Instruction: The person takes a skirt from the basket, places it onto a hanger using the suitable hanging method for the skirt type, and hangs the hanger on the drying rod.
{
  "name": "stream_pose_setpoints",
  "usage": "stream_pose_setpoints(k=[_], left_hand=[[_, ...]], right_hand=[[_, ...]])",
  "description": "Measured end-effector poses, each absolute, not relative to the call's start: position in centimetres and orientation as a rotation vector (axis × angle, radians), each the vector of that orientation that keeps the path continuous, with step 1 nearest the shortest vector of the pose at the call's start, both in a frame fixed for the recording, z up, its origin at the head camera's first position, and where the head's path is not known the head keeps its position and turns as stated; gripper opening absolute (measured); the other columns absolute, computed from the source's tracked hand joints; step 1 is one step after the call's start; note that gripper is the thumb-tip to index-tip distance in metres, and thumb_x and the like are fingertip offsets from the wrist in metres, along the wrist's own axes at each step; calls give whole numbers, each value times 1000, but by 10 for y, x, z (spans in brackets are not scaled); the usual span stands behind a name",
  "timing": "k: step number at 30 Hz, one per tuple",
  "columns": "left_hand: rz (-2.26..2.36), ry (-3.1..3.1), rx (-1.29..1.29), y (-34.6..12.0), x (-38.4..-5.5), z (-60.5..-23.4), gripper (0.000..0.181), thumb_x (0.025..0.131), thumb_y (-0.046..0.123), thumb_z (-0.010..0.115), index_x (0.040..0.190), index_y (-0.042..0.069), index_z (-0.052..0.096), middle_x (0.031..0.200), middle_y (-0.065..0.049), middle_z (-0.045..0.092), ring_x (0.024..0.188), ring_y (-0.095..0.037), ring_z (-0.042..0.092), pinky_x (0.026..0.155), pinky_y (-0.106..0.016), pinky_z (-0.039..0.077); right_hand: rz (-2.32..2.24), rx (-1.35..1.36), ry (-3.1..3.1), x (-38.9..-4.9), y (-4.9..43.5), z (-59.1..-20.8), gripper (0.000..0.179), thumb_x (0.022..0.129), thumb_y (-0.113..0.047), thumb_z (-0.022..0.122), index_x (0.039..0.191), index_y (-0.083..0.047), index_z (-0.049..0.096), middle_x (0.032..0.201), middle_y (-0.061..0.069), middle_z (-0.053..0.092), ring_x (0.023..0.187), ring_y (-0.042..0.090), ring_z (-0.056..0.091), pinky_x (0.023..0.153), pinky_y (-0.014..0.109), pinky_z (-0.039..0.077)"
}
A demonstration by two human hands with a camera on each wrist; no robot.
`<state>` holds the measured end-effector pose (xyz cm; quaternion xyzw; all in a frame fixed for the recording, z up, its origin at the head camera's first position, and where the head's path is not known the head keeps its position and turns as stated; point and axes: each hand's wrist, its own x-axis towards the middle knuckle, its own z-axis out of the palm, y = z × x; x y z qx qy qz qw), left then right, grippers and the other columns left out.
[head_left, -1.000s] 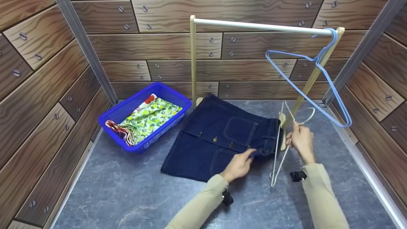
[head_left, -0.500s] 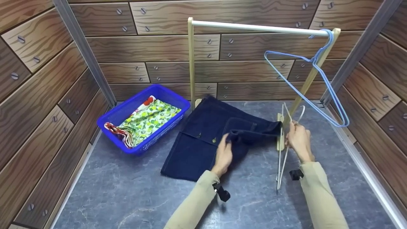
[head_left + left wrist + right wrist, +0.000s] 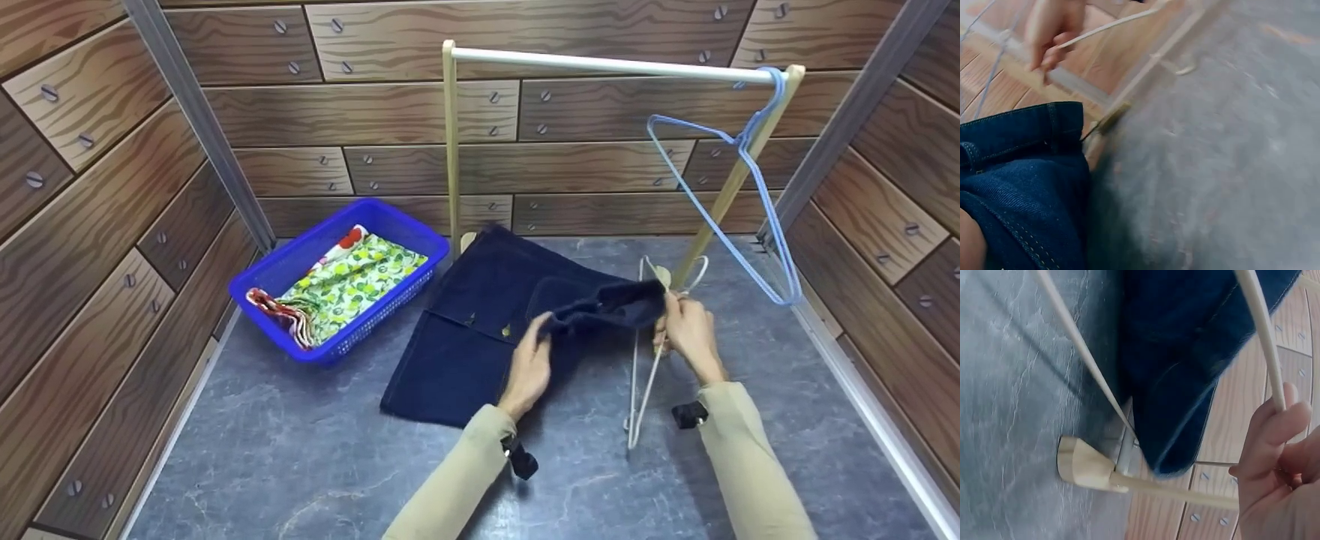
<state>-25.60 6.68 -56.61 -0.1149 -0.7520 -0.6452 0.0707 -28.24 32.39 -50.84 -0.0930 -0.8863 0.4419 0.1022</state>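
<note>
A dark blue denim skirt [image 3: 450, 352] with metal buttons lies on the grey surface, its waist end raised. My left hand [image 3: 528, 371] grips the near edge of the waistband, which gapes toward the right. In the left wrist view the waistband [image 3: 1022, 126] shows its belt loops and stitching. My right hand [image 3: 688, 334] holds a white hanger [image 3: 643, 390] upright beside the waist opening. The right wrist view has the fingers [image 3: 1275, 433] curled round the hanger's bar, with the denim [image 3: 1179, 382] between its two arms.
A blue plastic basket [image 3: 247, 292] with folded patterned cloths [image 3: 360, 277] stands at the left. Behind the skirt is a rack with a white rail [image 3: 600, 62] and wooden posts [image 3: 453, 150]. A blue hanger [image 3: 772, 195] hangs at the rail's right end. Wood-patterned walls enclose the surface.
My left hand has taken hold of the waistband, lifting and opening it leftward. My right hand has brought the white hanger left, closer to the opening. The blue hanger has swung slightly.
</note>
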Motion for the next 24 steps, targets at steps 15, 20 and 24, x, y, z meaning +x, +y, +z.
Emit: stream_pose_setpoints(k=[15, 20, 24], left_hand=[[-641, -2568, -1226, 88, -236, -584, 59, 98, 7, 52, 149, 34, 40, 150, 0, 48, 119, -16, 62, 88, -26, 56], [-210, -2590, -1302, 93, -233, -583, 71, 94, 14, 60, 153, 40, 30, 156, 0, 39, 131, -18, 53, 90, -30, 55], [10, -2613, -1256, 97, -233, -583, 73, 96, 24, 58, 154, 46, 20, 159, -1, 33, 136, -21, 48, 90, -34, 54]], right_hand=[[1437, -288, -2599, -285, 301, -500, 53, 106, -35, 35, 79, 5, 57, 47, -3, 56, 36, 8, 57, 35, 29, 49], [1442, -311, -2619, -285, 302, -498, 52, 106, -35, 33, 82, 5, 57, 48, -4, 55, 37, 6, 56, 37, 29, 49], [1447, -317, -2619, -286, 301, -497, 48, 106, -34, 32, 82, 2, 55, 53, -4, 54, 38, 6, 55, 38, 31, 51]])
